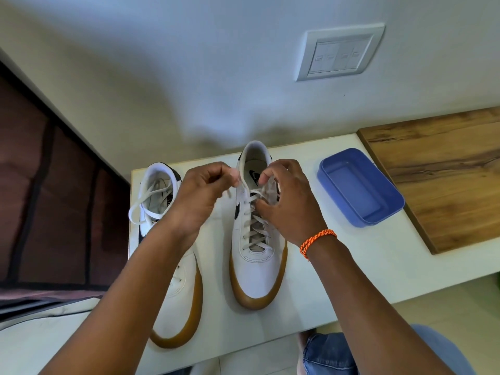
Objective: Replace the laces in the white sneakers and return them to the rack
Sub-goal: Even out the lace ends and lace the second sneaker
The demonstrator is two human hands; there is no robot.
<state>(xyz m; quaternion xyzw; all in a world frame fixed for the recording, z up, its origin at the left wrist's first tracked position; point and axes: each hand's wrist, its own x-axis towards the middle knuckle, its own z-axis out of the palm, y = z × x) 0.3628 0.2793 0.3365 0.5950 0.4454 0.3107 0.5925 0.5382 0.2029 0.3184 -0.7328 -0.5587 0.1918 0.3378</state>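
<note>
Two white gum-soled sneakers (258,239), one laced.

Surface: white desk (324,269)
On it: two white sneakers (257,269), blue tray (359,188), wooden board (446,171)

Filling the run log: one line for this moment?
left hand: pinches lace end | right hand: pinches lace | right sneaker: laced, untied | left sneaker: lace loose

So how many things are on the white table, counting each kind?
White sneakers: 2, one under the left hand, one at the right hand
Blue plastic container: 1
Wooden board: 1
Total: 4
</note>
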